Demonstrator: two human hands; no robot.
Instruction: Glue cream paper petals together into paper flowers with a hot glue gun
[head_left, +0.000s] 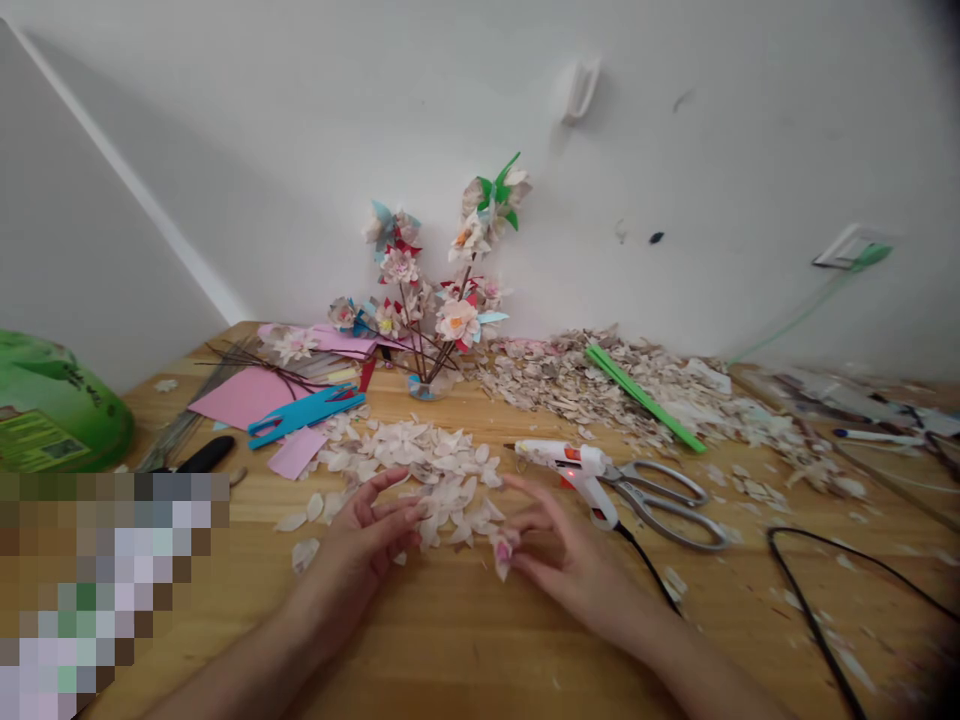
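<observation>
My left fingers (390, 527) were spread at the edge of the pale petals (397, 443) heaped on the counter (435, 645); to their right, my right fingers (536, 573) pinched a small pink-centred flower (504, 552), and farther right lay the glue gun (556, 453) and scissors (637, 493).

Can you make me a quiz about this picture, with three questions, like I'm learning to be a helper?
1. Pick one. Which hand holds the small pink-and-white papery flower?
A) the left hand
B) the right hand
C) neither hand

2. True or false? In the picture, the flat pink sheet lies farther left than the long bright green strip.

3. Fill in the blank. The big silver metal scissors lie beside a white plastic ____ with a red light and a black cord.

Key:
1. B
2. True
3. glue gun
</observation>
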